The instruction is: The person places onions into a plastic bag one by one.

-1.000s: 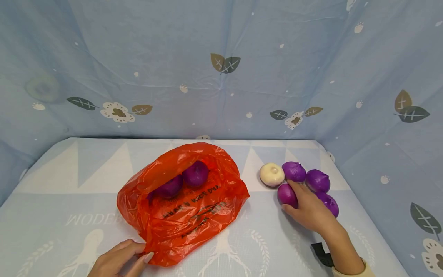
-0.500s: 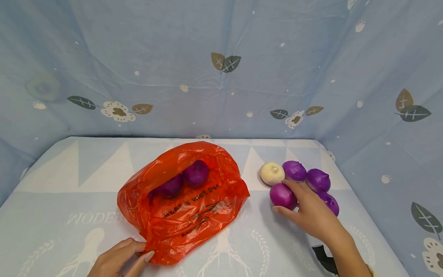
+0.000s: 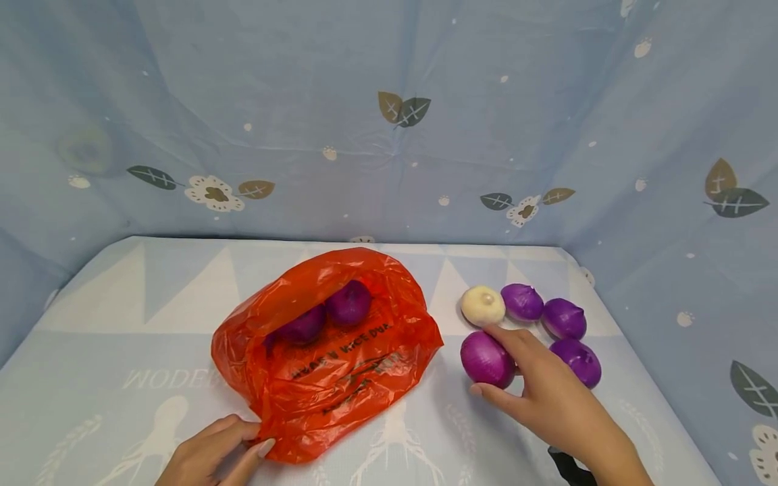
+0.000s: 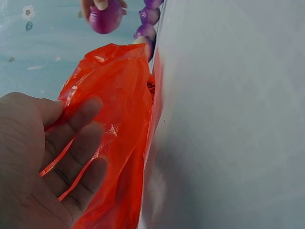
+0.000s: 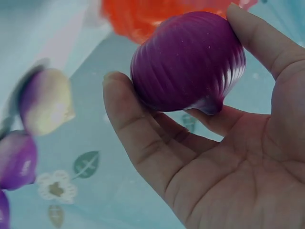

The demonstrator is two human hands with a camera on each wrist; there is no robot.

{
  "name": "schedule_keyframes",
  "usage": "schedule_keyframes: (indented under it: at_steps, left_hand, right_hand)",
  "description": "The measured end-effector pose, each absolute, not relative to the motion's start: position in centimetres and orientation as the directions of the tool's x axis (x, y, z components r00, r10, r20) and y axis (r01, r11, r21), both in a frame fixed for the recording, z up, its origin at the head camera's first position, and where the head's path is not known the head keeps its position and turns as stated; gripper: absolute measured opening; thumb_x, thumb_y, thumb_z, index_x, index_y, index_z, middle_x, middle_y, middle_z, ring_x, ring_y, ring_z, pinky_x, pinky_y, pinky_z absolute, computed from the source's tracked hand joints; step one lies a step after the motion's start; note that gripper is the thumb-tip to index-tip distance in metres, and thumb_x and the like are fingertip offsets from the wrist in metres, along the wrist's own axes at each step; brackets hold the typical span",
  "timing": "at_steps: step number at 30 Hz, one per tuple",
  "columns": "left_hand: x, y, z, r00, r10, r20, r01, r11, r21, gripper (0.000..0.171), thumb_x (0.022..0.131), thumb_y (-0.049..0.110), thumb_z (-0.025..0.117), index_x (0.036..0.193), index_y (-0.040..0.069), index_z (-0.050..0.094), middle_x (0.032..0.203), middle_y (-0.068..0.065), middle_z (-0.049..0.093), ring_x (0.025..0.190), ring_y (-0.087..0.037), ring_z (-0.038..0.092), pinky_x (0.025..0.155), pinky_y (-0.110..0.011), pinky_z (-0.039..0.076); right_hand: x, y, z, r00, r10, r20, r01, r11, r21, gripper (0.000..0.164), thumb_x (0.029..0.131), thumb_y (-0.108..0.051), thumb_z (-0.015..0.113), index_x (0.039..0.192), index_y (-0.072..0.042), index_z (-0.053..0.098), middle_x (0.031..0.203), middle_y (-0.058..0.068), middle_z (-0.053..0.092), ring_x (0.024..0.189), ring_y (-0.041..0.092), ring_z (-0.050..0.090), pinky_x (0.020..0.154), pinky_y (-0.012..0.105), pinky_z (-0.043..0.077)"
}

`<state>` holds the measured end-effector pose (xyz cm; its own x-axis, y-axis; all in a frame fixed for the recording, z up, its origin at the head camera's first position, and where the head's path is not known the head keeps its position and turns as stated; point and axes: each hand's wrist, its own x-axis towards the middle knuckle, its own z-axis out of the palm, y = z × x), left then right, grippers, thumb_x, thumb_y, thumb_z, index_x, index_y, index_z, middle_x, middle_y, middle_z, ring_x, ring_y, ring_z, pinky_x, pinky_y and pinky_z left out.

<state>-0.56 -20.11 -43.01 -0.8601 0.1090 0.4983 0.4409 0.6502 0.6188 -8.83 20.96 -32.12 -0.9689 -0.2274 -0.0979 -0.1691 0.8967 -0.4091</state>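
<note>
My right hand (image 3: 541, 391) grips a purple onion (image 3: 487, 359) between thumb and fingers; the right wrist view shows the ribbed onion (image 5: 188, 62) with its pointed end toward the palm. At the lower left, my left hand (image 3: 213, 449) pinches the near left edge of a red plastic bag (image 3: 346, 398) between thumb and fingers. The bag lies with its mouth spread, and purple onions (image 3: 349, 303) show inside; the bag's film partly hides them. In the left wrist view the fingers (image 4: 83, 148) lie along the bag's film.
Right of the bag sit a cream-coloured onion (image 3: 483, 306) and purple onions (image 3: 564, 318) in a curved row. A black strap (image 3: 570, 466) lies by the right forearm. A patterned blue cloth (image 3: 316, 121) hangs behind the table (image 3: 176, 290).
My right hand has drawn the purple onion away from the others, toward the left and nearer to me. The left hand keeps its hold on the bag's edge.
</note>
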Motion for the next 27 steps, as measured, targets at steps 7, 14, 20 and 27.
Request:
schedule_keyframes:
  at_steps: [7,14,20,27]
  left_hand:
    - [-0.6,-20.2,-43.2,-0.855,0.109,0.508,0.451,0.641,0.621,0.049,0.063,-0.010,0.093,0.090,0.025,0.071,0.084,0.025,0.059,0.070,0.004,0.055,0.063,-0.009,0.047]
    - [-0.6,-20.2,-43.3,-0.854,0.106,0.509,0.452,0.634,0.628,0.049,0.063,-0.010,0.092,0.090,0.025,0.072,0.084,0.025,0.059,0.070,0.004,0.054,0.062,-0.010,0.046]
    - [-0.6,-20.2,-43.3,-0.858,0.108,0.503,0.448,0.636,0.628,0.049,0.064,-0.010,0.092,0.090,0.026,0.071,0.084,0.025,0.058,0.070,0.004,0.053,0.061,-0.010,0.045]
    - [-0.7,-20.3,-43.4,-0.851,0.116,0.512,0.460,0.633,0.623,0.049,0.063,-0.010,0.092,0.091,0.025,0.071,0.084,0.025,0.058,0.070,0.004,0.054,0.062,-0.010,0.046]
  right_hand:
    - [-7.7,19.5,-30.8,-0.950,-0.307,-0.060,-0.254,0.868,-0.426,0.097,0.083,-0.061,0.083,0.156,-0.010,0.044,0.148,0.008,0.056,0.120,0.024,0.065,0.089,0.044,0.059]
    - [-7.4,17.7,-30.5,-0.916,-0.400,-0.023,-0.347,0.821,-0.452,0.085,0.085,-0.054,0.084,0.151,-0.014,0.049,0.143,-0.004,0.058,0.119,0.015,0.064,0.093,0.038,0.058]
    - [-7.6,16.1,-30.5,-0.874,-0.485,-0.037,-0.410,0.775,-0.480,0.077,0.086,-0.056,0.083,0.148,-0.025,0.050,0.139,-0.016,0.056,0.121,0.007,0.061,0.096,0.037,0.056]
    - [-7.7,14.5,-30.6,-0.841,-0.535,-0.079,-0.431,0.751,-0.500,0.080,0.087,-0.063,0.078,0.151,-0.026,0.049,0.141,-0.016,0.056,0.122,0.007,0.059,0.095,0.036,0.057]
